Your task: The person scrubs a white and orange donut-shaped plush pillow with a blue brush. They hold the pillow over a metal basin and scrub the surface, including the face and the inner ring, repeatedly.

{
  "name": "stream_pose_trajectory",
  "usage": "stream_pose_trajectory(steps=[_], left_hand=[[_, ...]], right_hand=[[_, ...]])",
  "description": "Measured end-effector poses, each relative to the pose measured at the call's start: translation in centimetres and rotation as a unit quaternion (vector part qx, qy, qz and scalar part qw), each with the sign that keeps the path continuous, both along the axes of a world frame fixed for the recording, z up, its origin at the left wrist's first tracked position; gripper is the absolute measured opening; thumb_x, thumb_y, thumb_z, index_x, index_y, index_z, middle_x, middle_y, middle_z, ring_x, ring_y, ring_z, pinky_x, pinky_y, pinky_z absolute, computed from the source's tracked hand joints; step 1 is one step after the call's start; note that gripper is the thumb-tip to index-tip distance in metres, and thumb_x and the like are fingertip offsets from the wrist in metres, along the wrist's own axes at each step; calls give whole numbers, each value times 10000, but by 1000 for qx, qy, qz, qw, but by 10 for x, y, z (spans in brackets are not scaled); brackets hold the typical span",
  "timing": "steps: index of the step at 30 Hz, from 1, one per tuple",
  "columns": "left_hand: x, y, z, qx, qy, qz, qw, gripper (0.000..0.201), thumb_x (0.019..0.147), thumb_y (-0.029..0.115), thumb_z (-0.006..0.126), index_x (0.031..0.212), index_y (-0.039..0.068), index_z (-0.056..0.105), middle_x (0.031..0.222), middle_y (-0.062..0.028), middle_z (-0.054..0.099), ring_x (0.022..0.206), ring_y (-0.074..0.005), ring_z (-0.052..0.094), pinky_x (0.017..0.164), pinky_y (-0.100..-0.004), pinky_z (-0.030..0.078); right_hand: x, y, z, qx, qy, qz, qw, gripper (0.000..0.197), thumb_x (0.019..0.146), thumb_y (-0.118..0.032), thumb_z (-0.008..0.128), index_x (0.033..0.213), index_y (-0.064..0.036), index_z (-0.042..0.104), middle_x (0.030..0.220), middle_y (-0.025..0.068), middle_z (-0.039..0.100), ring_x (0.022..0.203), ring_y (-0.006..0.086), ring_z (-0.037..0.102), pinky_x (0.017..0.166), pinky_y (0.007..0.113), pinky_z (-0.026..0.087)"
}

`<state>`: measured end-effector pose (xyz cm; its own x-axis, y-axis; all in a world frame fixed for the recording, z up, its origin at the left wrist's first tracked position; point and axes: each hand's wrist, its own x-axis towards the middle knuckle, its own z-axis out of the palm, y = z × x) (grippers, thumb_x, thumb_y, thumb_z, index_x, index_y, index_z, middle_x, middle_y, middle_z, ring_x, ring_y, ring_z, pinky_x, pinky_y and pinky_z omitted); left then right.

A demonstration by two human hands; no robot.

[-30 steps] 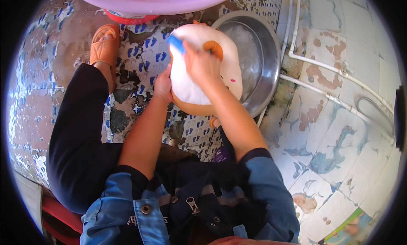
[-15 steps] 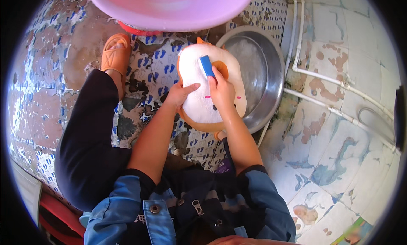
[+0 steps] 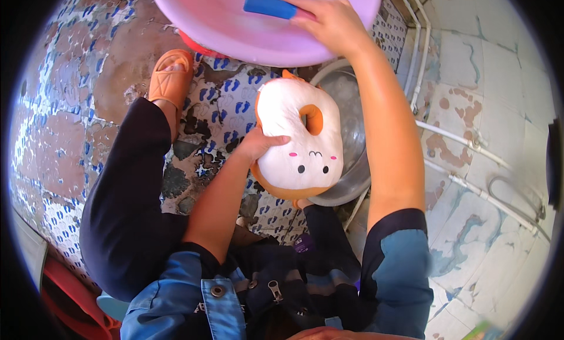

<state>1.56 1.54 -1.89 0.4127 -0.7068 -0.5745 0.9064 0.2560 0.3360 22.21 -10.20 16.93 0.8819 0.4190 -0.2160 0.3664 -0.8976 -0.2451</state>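
A white and orange plush pillow (image 3: pixel 276 114) with a small stitched face and a round orange hole lies tilted in front of me, partly over a steel basin (image 3: pixel 355 178). My left hand (image 3: pixel 262 145) grips its left edge, thumb on top and fingers hidden underneath. Beyond the pillow, my right hand (image 3: pixel 332 24) is closed around one end of a blue oblong brush (image 3: pixel 269 7). It holds the brush over a large pink basin (image 3: pixel 252 53); any bristles are hard to make out.
Something red (image 3: pixel 201 45) shows beneath the pink basin. White pipes (image 3: pixel 464 141) run along the stained tiled wall on the right. My left foot wears an orange sandal (image 3: pixel 171 75) on the worn, patterned floor. Red and pale blue items (image 3: pixel 70 293) stand at lower left.
My right hand has lifted the brush off the pillow and moved it forward over the pink basin. My left hand keeps hold of the pillow, whose face is now uncovered.
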Motion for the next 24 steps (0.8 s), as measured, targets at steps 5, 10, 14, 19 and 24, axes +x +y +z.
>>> stream_pose_trajectory(steps=[5,10,14,19,24], left_hand=[[0,0,-1,8,8,2,1000,705,714,135,779,1294,-18,407,1167,-182,584,1025,-276,604,879,-381,500],[-9,-1,-14,10,21,9,1000,653,730,107,756,1274,-29,422,1154,-186,590,1007,-283,612,864,-380,512],[2,-4,0,17,33,-18,999,587,757,89,721,1256,-37,439,1114,-188,610,982,-280,625,842,-382,526],[-1,0,3,25,14,-3,1000,577,770,100,712,1265,-17,440,1129,-177,607,977,-276,628,837,-392,526],[-4,3,14,38,8,-18,999,572,775,85,703,1272,-12,436,1140,-172,602,995,-276,622,862,-395,510]], right_hand=[[41,13,-47,-78,81,74,991,427,819,-191,588,1246,-201,570,1098,131,637,965,288,615,866,377,462],[32,-12,-18,-200,129,38,970,389,821,-206,550,1207,-218,599,1095,162,627,966,340,604,876,415,462],[22,-28,-12,-219,166,47,960,370,839,-195,508,1190,-139,607,1119,182,616,979,348,604,884,408,458],[-33,-13,49,148,205,-197,947,296,868,-218,562,1099,-45,631,904,226,646,825,334,629,717,362,497],[-171,-59,24,221,145,-219,939,422,915,-185,562,1332,-171,500,1234,7,596,1011,99,567,862,326,455]])
